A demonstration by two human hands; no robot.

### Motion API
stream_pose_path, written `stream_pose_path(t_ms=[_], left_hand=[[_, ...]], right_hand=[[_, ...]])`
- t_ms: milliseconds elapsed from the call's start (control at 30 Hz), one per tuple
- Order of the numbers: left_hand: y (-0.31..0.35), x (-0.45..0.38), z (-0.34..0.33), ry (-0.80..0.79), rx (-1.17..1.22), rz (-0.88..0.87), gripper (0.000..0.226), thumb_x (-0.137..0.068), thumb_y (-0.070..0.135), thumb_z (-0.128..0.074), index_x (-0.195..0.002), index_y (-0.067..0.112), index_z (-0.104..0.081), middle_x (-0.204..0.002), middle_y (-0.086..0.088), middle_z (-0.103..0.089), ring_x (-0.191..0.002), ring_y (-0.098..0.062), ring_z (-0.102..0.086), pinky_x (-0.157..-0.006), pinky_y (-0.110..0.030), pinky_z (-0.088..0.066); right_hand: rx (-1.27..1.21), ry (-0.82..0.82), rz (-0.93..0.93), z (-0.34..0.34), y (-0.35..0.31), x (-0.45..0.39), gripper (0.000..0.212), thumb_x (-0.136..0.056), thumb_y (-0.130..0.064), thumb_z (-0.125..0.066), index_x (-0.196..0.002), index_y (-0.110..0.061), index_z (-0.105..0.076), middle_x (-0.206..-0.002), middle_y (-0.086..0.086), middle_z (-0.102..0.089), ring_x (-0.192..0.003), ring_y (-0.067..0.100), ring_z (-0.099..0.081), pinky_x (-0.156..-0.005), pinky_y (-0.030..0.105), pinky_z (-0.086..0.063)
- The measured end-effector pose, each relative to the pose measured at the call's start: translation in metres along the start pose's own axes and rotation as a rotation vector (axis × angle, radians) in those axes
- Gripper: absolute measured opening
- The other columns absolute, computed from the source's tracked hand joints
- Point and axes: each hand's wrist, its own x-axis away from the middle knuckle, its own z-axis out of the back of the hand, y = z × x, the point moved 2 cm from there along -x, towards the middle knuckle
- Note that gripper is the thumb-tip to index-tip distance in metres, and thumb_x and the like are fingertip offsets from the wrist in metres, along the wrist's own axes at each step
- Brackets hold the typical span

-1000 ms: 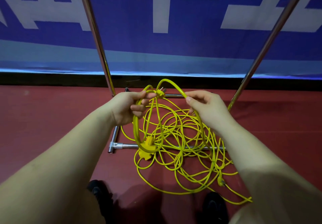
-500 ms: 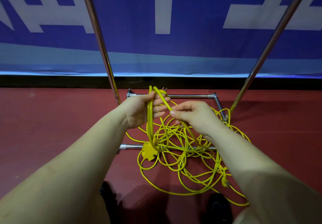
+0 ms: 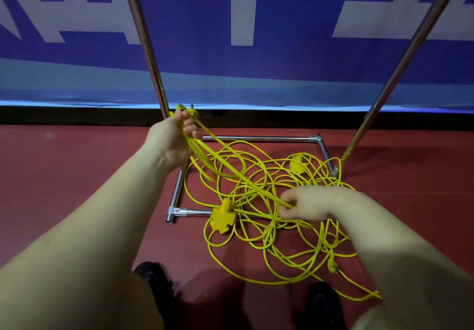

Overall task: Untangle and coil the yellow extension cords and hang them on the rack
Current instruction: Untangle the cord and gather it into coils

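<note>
Blue banner's white lettering [image 3: 243, 8] unreadable behind rack [image 3: 143, 34].

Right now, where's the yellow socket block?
In the head view, the socket block lies on the red floor at centre, against the rack base's near bar, left of the right hand.

We lose both rack poles [image 3: 143, 34] at the top edge. Near the yellow socket block [image 3: 222, 218], the right hand [image 3: 306, 206] is motion-blurred, so we cannot read its grip, and it hides the cords [image 3: 259, 260] beneath it.
</note>
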Motion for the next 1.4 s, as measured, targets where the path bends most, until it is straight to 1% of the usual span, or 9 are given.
stream_pose_path(t_ms=[333,567,667,867,1000,1100,1200,1300,1400], left_hand=[[-0.003,0.019,-0.002,-0.071,-0.669,-0.268,0.023,-0.101,0.021,-0.042,-0.082,0.015,-0.054,-0.051,0.009,-0.049,-0.044,-0.006,-0.047,-0.049,-0.019,-0.041],[-0.047,0.035,-0.028,-0.347,-0.878,-0.083,0.019,-0.099,0.018,-0.045,-0.088,0.011,-0.06,-0.081,-0.007,-0.072,-0.074,-0.023,-0.065,-0.065,-0.032,-0.054],[-0.058,0.035,-0.035,-0.441,-0.951,-0.04,0.02,-0.099,0.021,-0.046,-0.098,0.008,-0.062,-0.092,-0.012,-0.072,-0.081,-0.021,-0.067,-0.073,-0.034,-0.055],[-0.056,0.033,-0.047,-0.58,-0.88,0.098,0.021,-0.099,0.014,-0.041,-0.089,0.01,-0.059,-0.075,-0.004,-0.071,-0.067,-0.011,-0.067,-0.07,-0.024,-0.055],[-0.052,0.025,-0.046,-0.469,-0.821,0.041,0.022,-0.1,0.014,-0.041,-0.086,0.009,-0.057,-0.067,-0.002,-0.071,-0.059,-0.011,-0.067,-0.062,-0.025,-0.055],[-0.047,0.016,-0.042,-0.27,-0.619,0.006,0.023,-0.1,0.015,-0.041,-0.086,0.008,-0.057,-0.061,-0.002,-0.07,-0.054,-0.011,-0.067,-0.053,-0.024,-0.056],[-0.04,0.009,-0.038,-0.133,-0.377,0.02,0.025,-0.101,0.015,-0.038,-0.085,0.007,-0.055,-0.059,-0.003,-0.07,-0.053,-0.012,-0.068,-0.048,-0.022,-0.055],[-0.036,0.007,-0.033,-0.084,-0.279,0.065,0.028,-0.103,0.018,-0.034,-0.085,0.008,-0.054,-0.062,-0.002,-0.071,-0.056,-0.011,-0.069,-0.049,-0.02,-0.054],[-0.035,0.007,-0.029,-0.053,-0.245,0.093,0.029,-0.103,0.019,-0.033,-0.083,0.01,-0.053,-0.061,-0.001,-0.071,-0.055,-0.009,-0.068,-0.049,-0.019,-0.054]], right_hand=[[-1.226,0.313,-0.065,0.028,0.012,0.009,0.009,-0.092,-0.01,-0.054,-0.097,-0.003,-0.056,-0.075,0.009,-0.069,-0.054,0.012,-0.068,-0.043,0.019,-0.051],[-2.173,0.361,-0.013,0.044,-0.013,-0.002,0.02,-0.096,-0.004,-0.043,-0.079,0.001,-0.052,-0.06,0.012,-0.065,-0.049,0.018,-0.066,-0.043,0.023,-0.053],[-2.28,0.418,-0.047,0.048,-0.009,-0.011,0.02,-0.097,-0.003,-0.04,-0.08,0.002,-0.05,-0.056,0.015,-0.063,-0.061,0.021,-0.066,-0.056,0.025,-0.055],[-2.403,0.505,-0.064,0.058,0.007,-0.02,0.018,-0.095,-0.004,-0.046,-0.079,0.002,-0.051,-0.052,0.016,-0.063,-0.08,0.024,-0.061,-0.039,0.027,-0.052],[-2.091,0.528,-0.059,0.056,-0.004,-0.021,0.019,-0.093,-0.019,-0.054,-0.083,-0.002,-0.054,-0.08,0.012,-0.062,-0.074,0.021,-0.065,-0.051,0.03,-0.057],[-1.315,0.544,-0.042,0.045,-0.023,-0.02,0.024,-0.086,-0.037,-0.061,-0.089,-0.013,-0.06,-0.088,0.005,-0.066,-0.077,0.014,-0.064,-0.065,0.028,-0.054],[-0.726,0.574,0.081,0.031,-0.042,-0.021,0.021,-0.076,-0.039,-0.072,-0.081,-0.021,-0.063,-0.065,-0.004,-0.063,-0.051,-0.002,-0.051,-0.054,0.015,-0.04],[-0.541,0.66,0.14,0.026,-0.048,-0.027,0.022,-0.078,-0.029,-0.072,-0.072,-0.029,-0.051,-0.057,-0.011,-0.052,-0.044,-0.003,-0.048,-0.049,0.012,-0.033],[-0.396,0.676,0.179,0.018,-0.049,-0.038,0.019,-0.082,-0.024,-0.065,-0.082,-0.028,-0.046,-0.082,-0.01,-0.05,-0.065,0.002,-0.053,-0.066,0.019,-0.043]])
